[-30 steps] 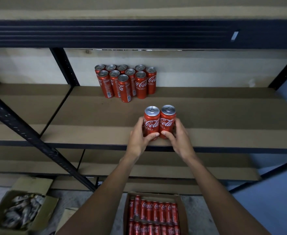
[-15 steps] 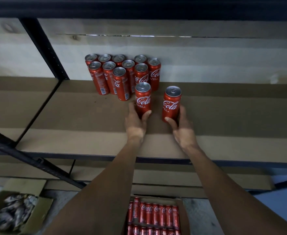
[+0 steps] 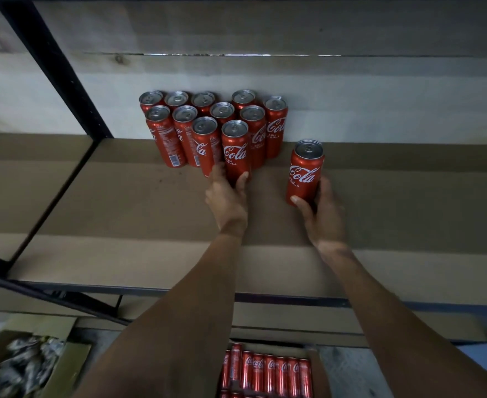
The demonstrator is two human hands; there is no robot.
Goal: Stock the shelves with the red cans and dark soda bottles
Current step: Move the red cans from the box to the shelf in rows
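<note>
While both hands reach across the shelf (image 3: pixel 150 214), the head view shows placing under way: the left hand (image 3: pixel 226 196) grips a red can (image 3: pixel 235 150) touching the stocked cluster (image 3: pixel 205 116), and the right hand (image 3: pixel 324 216) clasps a second can (image 3: pixel 305 170) standing apart. Next, probably, that one slides in beside the row.
</note>
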